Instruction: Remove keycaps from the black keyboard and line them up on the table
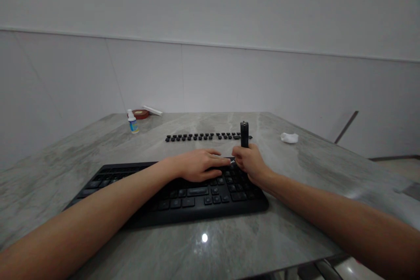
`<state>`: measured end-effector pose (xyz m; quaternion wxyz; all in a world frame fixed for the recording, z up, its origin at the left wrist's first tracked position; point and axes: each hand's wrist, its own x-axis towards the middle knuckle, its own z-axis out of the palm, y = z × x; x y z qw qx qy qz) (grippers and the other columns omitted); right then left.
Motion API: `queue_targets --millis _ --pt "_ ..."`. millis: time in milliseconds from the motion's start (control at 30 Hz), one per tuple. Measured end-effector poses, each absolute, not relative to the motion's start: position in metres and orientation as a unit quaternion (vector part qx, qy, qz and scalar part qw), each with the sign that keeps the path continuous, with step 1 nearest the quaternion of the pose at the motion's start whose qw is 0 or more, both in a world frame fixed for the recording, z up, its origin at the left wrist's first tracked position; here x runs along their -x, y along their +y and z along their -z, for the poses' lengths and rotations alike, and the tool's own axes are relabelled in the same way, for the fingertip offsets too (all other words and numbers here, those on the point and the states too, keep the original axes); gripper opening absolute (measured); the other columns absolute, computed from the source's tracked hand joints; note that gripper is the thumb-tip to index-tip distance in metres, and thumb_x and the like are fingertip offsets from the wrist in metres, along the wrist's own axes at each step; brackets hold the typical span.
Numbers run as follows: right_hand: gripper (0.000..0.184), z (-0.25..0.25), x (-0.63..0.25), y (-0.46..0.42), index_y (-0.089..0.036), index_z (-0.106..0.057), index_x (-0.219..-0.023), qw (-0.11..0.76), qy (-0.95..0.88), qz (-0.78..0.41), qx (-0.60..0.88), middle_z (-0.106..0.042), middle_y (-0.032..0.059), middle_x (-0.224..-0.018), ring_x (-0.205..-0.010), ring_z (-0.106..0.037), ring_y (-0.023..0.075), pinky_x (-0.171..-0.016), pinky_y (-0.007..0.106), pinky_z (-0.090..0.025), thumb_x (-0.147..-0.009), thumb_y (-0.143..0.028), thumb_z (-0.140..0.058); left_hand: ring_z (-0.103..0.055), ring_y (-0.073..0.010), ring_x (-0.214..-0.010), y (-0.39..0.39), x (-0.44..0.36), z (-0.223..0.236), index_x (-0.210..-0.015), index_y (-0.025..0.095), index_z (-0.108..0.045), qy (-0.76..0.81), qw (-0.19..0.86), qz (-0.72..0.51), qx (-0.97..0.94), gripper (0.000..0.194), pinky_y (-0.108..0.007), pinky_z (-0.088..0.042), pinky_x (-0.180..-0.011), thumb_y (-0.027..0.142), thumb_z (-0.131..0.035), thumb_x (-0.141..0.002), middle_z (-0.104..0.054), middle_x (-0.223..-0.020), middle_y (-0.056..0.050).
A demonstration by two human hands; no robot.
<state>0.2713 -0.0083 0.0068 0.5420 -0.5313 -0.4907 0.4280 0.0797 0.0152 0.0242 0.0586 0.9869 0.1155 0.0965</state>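
Note:
A black keyboard [197,215] lies on the grey marbled table, and some of its upper part is hidden under my hands. My left hand [200,165] rests flat over the keys with fingers stretched out to the right. In my right hand [251,162] is a black-handled tool [244,134], its handle standing upright above the fist. A small shiny metal part shows between the two hands, by my left fingertip at the keyboard's upper right. Beyond the keyboard, loose black keycaps [188,138] lie in two rows.
A small white-capped spray bottle [133,122] stands at the back left, beside a reddish-brown round object [140,114] and a white strip [152,110]. A crumpled white tissue or cloth [289,138] lies at the right. The wall [213,78] rises behind the table [157,247].

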Motion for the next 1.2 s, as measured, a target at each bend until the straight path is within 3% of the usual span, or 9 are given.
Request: queue_targets --millis 267,467,600,700,833,1000,1200 --pt "0.026 -0.005 -0.273 -0.008 -0.021 -0.034 -0.038 0.546 -0.516 -0.430 0.500 -0.028 -0.0064 -0.034 -0.034 -0.023 0.0050 -0.035 0.024 -0.014 -0.055 -0.023 -0.054 -0.049 -0.0240 -0.125 0.017 -0.079 -0.022 -0.139 0.020 -0.043 0.120 0.045 -0.110 -0.986 0.044 -0.038 -0.040 -0.103 0.030 -0.042 -0.096 -0.056 -0.133 -0.009" --pt "0.029 -0.003 -0.277 -0.002 -0.021 -0.034 -0.041 0.567 -0.529 -0.432 0.461 -0.028 -0.0074 -0.037 -0.035 -0.022 0.0047 -0.037 0.024 -0.014 -0.058 -0.025 -0.057 -0.046 -0.0257 -0.126 0.018 -0.077 -0.022 -0.139 0.018 -0.038 0.146 -0.029 -0.142 -0.979 0.047 -0.044 -0.035 -0.106 0.027 -0.044 -0.094 -0.048 -0.140 -0.011" --pt "0.034 -0.003 -0.281 0.002 -0.022 -0.034 -0.045 0.563 -0.566 -0.374 0.472 -0.031 -0.0065 -0.040 -0.038 -0.026 0.0064 -0.040 0.025 -0.021 -0.067 -0.030 -0.058 -0.047 -0.0257 -0.123 0.020 -0.076 -0.023 -0.135 0.017 -0.038 0.167 -0.055 -0.169 -0.970 0.044 -0.043 -0.038 -0.103 0.025 -0.045 -0.093 -0.048 -0.137 -0.013" --pt "0.036 -0.006 -0.288 0.003 -0.020 -0.040 -0.046 0.510 -0.679 -0.222 0.479 -0.038 -0.0035 -0.045 -0.045 -0.036 0.0088 -0.047 0.025 -0.028 -0.078 -0.031 -0.053 -0.053 -0.0248 -0.113 0.022 -0.076 -0.022 -0.116 0.015 -0.054 0.138 -0.073 -0.167 -0.973 0.027 -0.041 -0.043 -0.098 0.024 -0.043 -0.094 -0.056 -0.125 -0.013" --pt "0.033 -0.013 -0.299 0.003 -0.017 -0.052 -0.055 0.378 -0.834 -0.049 0.398 -0.048 -0.0015 -0.052 -0.052 -0.042 0.0102 -0.054 0.024 -0.031 -0.085 -0.029 -0.050 -0.058 -0.0219 -0.100 0.024 -0.076 -0.021 -0.104 0.015 -0.061 0.100 -0.078 -0.162 -0.979 0.023 -0.037 -0.047 -0.090 0.020 -0.042 -0.093 -0.062 -0.109 -0.011" --pt "0.018 -0.016 -0.307 0.007 -0.016 -0.067 -0.083 0.248 -0.918 -0.038 0.307 -0.064 0.0040 -0.074 -0.071 -0.058 0.0147 -0.068 0.026 -0.041 -0.087 -0.020 -0.050 -0.060 -0.0214 -0.097 0.027 -0.075 -0.017 -0.107 0.014 -0.062 0.102 -0.072 -0.160 -0.979 0.023 -0.035 -0.048 -0.087 0.016 -0.046 -0.091 -0.064 -0.104 -0.010" --pt "0.015 -0.014 -0.308 0.009 -0.017 -0.071 -0.088 0.202 -0.934 -0.041 0.292 -0.064 0.0057 -0.082 -0.073 -0.059 0.0152 -0.069 0.027 -0.044 -0.086 -0.021 -0.056 -0.061 -0.0210 -0.099 0.027 -0.076 -0.017 -0.106 0.015 -0.063 0.106 -0.047 -0.154 -0.981 0.025 -0.034 -0.048 -0.089 0.015 -0.043 -0.091 -0.065 -0.104 -0.010"
